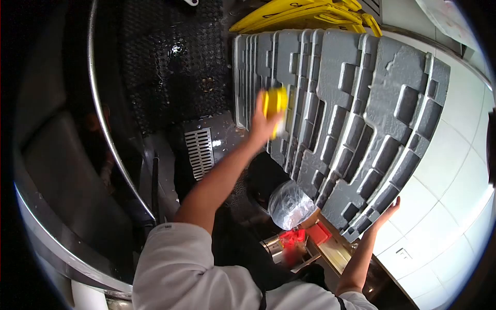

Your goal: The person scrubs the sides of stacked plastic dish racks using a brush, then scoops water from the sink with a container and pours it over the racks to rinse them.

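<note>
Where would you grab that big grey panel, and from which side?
The grey panel is probably best held by its lower right edge in view, approached from beside the tiled wall, where the right hand is. That edge is exposed, while the broad face shows mostly blocky ridges and recesses.

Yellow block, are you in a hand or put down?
In a hand: the left hand grips the yellow block against the grey panel's side of view.

Yellow sponge-like block [276, 102] before a big, tilted grey panel [338, 98] with rectangular recesses
</note>
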The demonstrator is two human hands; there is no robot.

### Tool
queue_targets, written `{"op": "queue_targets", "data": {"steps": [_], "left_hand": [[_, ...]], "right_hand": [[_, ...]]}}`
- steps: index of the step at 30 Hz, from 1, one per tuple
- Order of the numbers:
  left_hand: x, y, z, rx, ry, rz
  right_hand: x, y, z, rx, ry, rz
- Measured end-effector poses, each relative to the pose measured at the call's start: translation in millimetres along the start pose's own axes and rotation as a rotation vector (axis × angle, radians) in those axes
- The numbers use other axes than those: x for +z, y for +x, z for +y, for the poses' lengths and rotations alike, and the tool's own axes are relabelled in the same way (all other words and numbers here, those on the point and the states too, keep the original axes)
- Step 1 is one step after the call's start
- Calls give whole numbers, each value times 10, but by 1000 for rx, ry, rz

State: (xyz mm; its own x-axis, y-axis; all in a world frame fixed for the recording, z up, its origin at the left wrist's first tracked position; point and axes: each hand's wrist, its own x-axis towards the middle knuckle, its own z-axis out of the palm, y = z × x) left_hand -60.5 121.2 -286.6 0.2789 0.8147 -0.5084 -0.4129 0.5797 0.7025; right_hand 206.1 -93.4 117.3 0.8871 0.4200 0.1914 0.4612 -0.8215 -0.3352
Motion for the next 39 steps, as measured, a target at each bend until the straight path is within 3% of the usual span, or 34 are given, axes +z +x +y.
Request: {"op": "queue_targets", "data": {"steps": [1, 3, 5, 9, 12, 13, 14, 16, 17, 18, 20, 23, 25, 28, 32, 35, 36, 38, 39], "left_hand": [[9, -252, -339, 81, 118, 20], [142, -329, -208, 52, 12, 68], [336, 182, 275, 205, 75, 127], [269, 1462, 1027, 235, 435, 301], [262, 1224, 1057, 155, 309, 231], [267, 951, 912, 4, 193, 148], [258, 590, 666, 114, 293, 158], [212, -252, 168, 10, 216, 71], [208, -608, -321, 95, 117, 62], [212, -929, -299, 120, 141, 40], [234, -869, -334, 98, 215, 127], [297, -76, 464, -18, 262, 170], [305, 337, 527, 99, 374, 274], [256, -67, 28, 224, 296, 240], [128, -1310, -1059, 206, 41, 147], [444, -2186, -938, 11, -150, 214], [519, -2167, -933, 117, -157, 282], [615, -1934, -805, 283, -101, 309], [597, -1835, -566, 310, 158, 331]], "right_hand": [[33, 7, -21, 4, 31, -6], [39, -24, -60, 18, 81, -14], [34, -2, -48, 11, 119, -14], [68, -18, -139, 14, 107, -5], [38, 27, 26, -28, 44, -6], [26, 57, 108, -58, 22, -6], [38, 81, 130, -54, 67, 19], [41, 70, 164, -136, -9, -15], [85, 53, 100, -155, -22, -3], [113, 62, 61, -188, -36, 4], [121, 36, 23, -244, -68, 21], [159, -6, -81, -236, 20, 1], [159, 32, -27, -244, 55, -15], [207, 23, -96, -360, 53, -13], [280, 43, -52, -497, 159, 28], [305, 68, -41, -584, 155, 84], [357, 190, 50, -691, 129, 132], [329, 110, -28, -629, 42, 150], [330, 90, -46, -584, 6, 146]]}}
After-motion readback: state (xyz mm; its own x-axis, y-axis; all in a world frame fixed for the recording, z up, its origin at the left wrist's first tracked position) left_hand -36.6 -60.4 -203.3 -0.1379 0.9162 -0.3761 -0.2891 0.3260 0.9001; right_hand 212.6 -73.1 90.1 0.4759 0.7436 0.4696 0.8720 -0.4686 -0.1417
